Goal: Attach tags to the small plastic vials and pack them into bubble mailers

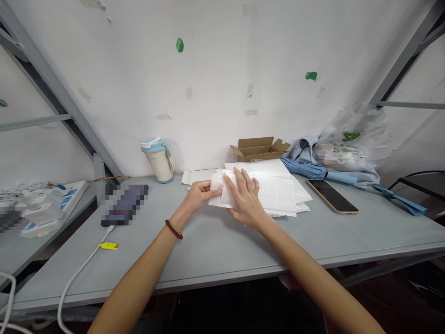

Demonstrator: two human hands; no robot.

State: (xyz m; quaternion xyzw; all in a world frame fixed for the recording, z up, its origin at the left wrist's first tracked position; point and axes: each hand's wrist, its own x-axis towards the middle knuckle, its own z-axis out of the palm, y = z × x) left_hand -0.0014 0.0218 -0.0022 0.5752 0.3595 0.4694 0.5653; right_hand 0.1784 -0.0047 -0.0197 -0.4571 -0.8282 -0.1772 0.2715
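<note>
Several white bubble mailers [278,188] lie in an overlapping pile on the grey desk. My left hand [200,195] pinches the left end of the top bubble mailer, thumb above and fingers beneath. Across that same mailer my right hand [246,197] rests with its fingers spread, pressing on the surface. A white flat piece [198,176] sticks out behind my left hand, partly hidden. Just behind the pile stands an open cardboard box [260,150]; its contents are mostly out of sight.
A cream cup with a blue lid [160,160] stands at the wall. To the right lie a phone [332,196], a folded blue umbrella [306,167] and a clear plastic bag [351,139]. At left, a blurred-out device [125,205] has a white cable [81,269] attached.
</note>
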